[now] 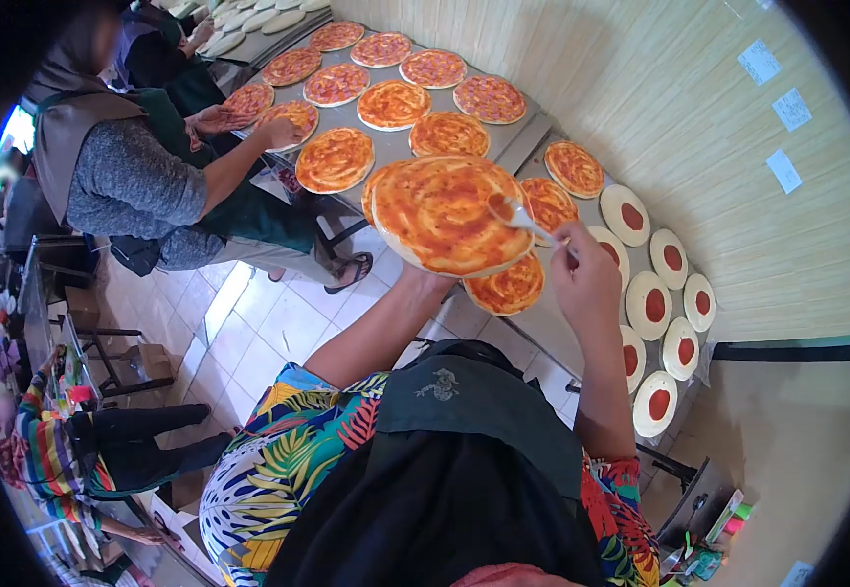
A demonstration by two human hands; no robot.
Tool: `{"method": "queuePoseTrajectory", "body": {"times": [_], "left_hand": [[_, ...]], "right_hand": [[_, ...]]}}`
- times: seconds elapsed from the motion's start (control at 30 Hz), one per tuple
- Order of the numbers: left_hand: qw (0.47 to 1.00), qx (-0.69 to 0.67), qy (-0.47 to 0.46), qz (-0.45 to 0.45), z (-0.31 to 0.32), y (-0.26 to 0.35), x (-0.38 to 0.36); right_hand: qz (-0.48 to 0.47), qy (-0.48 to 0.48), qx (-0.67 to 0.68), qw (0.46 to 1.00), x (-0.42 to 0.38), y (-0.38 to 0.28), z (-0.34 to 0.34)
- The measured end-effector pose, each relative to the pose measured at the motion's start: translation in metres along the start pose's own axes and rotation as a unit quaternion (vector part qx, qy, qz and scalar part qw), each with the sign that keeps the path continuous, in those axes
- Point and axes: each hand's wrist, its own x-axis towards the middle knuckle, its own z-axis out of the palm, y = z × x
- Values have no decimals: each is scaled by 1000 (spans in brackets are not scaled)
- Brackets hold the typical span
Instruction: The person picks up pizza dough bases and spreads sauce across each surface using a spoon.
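My left hand [427, 280] is beneath a round pizza base [435, 220] and holds it up above the table; its fingers are hidden under the dough. Red sauce covers most of the base, with a pale rim left around it. In my right hand [586, 269] is a spoon [521, 215], gripped by its handle, with its bowl touching the sauce near the base's right side. Just below and right of the held base lie a sauced base [505, 286] and another sauced base [548, 203], both partly covered.
Along the table [533, 145], several sauced bases and topped pizzas [489, 99] lie to the left. Several plain bases with a sauce blob [651, 305] lie to the right, beside the wall. A co-worker [141, 166] at left reaches over a pizza; another person [92, 450] stands behind.
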Motion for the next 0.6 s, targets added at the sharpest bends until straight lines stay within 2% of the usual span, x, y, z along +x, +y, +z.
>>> {"method": "queuePoseTrajectory", "body": {"times": [0.1, 0.17, 0.3, 0.37, 0.5, 0.57, 0.6], "left_hand": [[999, 32, -15, 1, 5, -1, 1], [998, 64, -26, 4, 8, -2, -3], [996, 79, -33, 6, 10, -4, -9], [996, 79, -31, 2, 10, -6, -10], [997, 76, -29, -13, 11, -8, -12], [996, 78, -30, -17, 11, -9, -13], [996, 78, -29, -18, 11, -10, -13]], "right_hand": [[10, 6, -10, 1000, 1, -4, -4], [-40, -40, 61, 996, -14, -15, -9], [-56, -51, 70, 995, -23, -4, -25], [0, -5, 12, 1000, -12, 9, -29], [0, 32, 40, 999, 2, 11, -24], [-42, -34, 44, 998, -5, 0, -30], [-42, -33, 45, 998, -4, 2, -32]]}}
